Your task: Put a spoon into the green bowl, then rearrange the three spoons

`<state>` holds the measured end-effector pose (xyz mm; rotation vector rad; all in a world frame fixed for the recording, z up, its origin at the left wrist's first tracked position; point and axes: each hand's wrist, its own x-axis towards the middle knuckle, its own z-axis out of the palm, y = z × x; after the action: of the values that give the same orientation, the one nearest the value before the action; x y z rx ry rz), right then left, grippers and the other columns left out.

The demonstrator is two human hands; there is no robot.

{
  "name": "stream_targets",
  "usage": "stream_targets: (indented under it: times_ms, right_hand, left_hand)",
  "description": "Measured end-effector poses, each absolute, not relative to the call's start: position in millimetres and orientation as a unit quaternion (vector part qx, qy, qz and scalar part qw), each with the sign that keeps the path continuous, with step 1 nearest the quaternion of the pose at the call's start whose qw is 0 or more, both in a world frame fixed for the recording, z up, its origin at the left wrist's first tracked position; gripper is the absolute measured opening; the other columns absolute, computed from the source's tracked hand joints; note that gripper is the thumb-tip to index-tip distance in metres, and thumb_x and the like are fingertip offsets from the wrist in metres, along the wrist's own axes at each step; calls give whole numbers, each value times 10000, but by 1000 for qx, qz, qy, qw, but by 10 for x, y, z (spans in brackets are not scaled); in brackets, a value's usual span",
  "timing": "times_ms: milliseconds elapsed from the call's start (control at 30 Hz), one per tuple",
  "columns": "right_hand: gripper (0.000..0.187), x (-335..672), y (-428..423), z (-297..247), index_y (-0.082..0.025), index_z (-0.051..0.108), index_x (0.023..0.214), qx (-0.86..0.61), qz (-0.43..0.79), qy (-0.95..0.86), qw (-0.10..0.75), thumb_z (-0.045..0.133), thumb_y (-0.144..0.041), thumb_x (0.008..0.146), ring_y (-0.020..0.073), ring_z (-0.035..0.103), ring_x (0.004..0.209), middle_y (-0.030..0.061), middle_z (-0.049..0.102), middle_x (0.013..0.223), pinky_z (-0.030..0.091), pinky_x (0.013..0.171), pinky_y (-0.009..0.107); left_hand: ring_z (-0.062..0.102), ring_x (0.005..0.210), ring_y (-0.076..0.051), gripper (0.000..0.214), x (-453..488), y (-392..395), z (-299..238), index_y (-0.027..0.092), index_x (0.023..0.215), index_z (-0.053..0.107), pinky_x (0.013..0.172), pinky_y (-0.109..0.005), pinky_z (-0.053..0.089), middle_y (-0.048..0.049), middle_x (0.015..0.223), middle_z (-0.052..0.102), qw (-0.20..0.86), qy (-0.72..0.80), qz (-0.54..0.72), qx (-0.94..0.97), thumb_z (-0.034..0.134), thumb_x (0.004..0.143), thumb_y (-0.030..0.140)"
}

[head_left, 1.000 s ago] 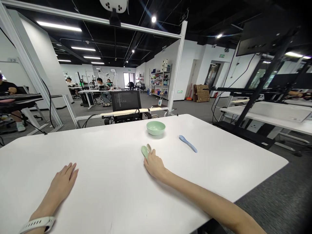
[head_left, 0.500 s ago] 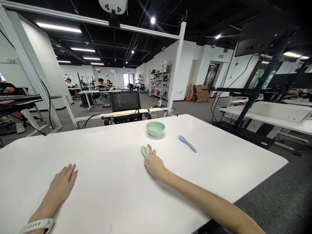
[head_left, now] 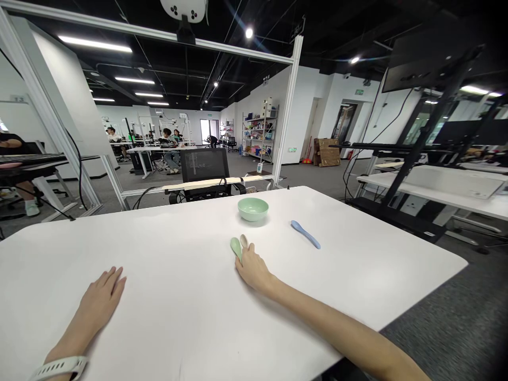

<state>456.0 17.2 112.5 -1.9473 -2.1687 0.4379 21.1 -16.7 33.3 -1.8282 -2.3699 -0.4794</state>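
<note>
Nearest, a pale wristband (head_left: 61, 366) is worn at the left wrist, and the left hand (head_left: 101, 301) is laid palm down on the white counter (head_left: 178, 296). Its fingers are stretched forward and set loosely together, with the thumb a little apart.

Farther in, the handles of 2 spoons are covered by the right hand (head_left: 254, 270), whose forearm is extended from the lower right. Its fingers are curled and closed around the handles; the exact pinch is hidden under the hand. The green spoon (head_left: 235, 246) is held on the left and the beige spoon (head_left: 244, 241) just beside it, their rounded ends pointed away from the wrist. Whether the counter is touched by these 2 spoons cannot be told.

To the right of the right hand, well apart from it, a blue spoon (head_left: 305, 234) is laid aslant on the counter, its rounded end turned to the far left and its handle to the near right. Beyond the held pair, a green bowl (head_left: 253, 210) is set upright near the far edge.

Past that edge, a black mesh chair (head_left: 204, 164) is framed by metal bars (head_left: 286, 111). In the distance, loaded shelves (head_left: 261, 132) are stood along a white wall.
</note>
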Motion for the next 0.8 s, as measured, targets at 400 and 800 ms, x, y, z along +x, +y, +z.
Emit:
stream_targets:
  times_ms: [400,800]
  right_hand:
    - [462,4600,170,1137,-118,619,1356,-651,153,-729,147,413,-460,1123,320,747,1053,288,542,1501,575,921,434]
    - [505,5633,556,761,-128,463,1520,-602,64,-743,285,333,-95,1033,298,670,1163,190,640,1318,557,965,430]
  left_hand:
    - [526,1531,-379,778,206,-169,345,42,1473,613,1257,-564,426,-243,1610,594,55,-782,-154,-601,202,960,458]
    - [482,1562,-388,753,239,-172,335,-10,1501,570,1272,-542,393,-254,1651,541,44,-787,-137,-600,221,983,410]
